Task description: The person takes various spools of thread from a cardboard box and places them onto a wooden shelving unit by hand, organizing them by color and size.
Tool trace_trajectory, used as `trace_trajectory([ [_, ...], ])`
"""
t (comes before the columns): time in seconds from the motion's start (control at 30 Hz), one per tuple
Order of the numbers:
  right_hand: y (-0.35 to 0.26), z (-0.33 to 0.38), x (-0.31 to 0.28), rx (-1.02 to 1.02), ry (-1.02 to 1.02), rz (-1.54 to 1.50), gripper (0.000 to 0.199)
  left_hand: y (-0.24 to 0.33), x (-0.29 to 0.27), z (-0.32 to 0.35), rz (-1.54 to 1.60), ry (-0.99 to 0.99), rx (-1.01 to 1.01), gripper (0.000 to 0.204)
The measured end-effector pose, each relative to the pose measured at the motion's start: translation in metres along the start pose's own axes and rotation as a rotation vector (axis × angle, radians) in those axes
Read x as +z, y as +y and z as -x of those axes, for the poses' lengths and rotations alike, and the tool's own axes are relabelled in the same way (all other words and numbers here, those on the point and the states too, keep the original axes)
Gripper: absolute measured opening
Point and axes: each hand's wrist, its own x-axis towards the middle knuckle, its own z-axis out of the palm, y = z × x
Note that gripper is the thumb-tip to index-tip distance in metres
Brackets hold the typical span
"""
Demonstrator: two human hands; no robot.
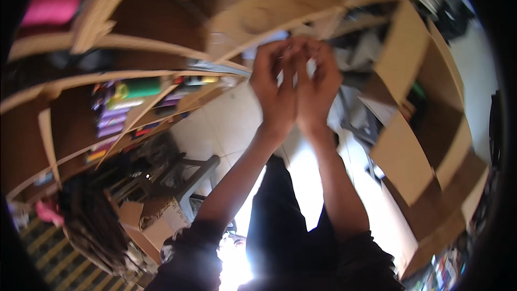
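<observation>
Both arms reach forward, and my hands meet side by side in the upper middle. My left hand [271, 75] has its fingers curled round toward the thumb, forming a loop with a small gap showing through. My right hand [323, 78] mirrors it, its inner edge and wrist against the left one. The fingertips come together at the top, slightly blurred. I see nothing held in either hand. Beyond them stands a wooden shelf unit [269, 8], apart from the fingers.
Wooden shelves [70, 82] on the left hold thread cones, including a green cone [139, 87] and purple cones [112, 123]. Open cardboard boxes [401, 156] stand on the right. A dark stool [196, 175], a small carton [161, 218] and piled cloth [89, 226] lie lower left. Pale floor tiles [229, 121] show between.
</observation>
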Motion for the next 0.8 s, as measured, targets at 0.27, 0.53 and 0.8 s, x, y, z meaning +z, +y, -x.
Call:
trace_trajectory([
  [0.27, -0.100, 0.067, -0.191, 0.136, -0.008, 0.236, 0.015, 0.101, 0.058, 0.141, 0.184, -0.408, -0.178, 0.016],
  [0.53, -0.041, -0.081, -0.345, 0.294, 0.217, 0.822, 0.024, 0.061, 0.224, 0.039, -0.369, -0.959, 0.088, 0.021],
  [0.8, 0.131, -0.126, -0.352, 0.684, -0.540, 1.102, 0.038, -0.033, 0.332, 0.039, -1.175, -1.470, 0.424, 0.036],
])
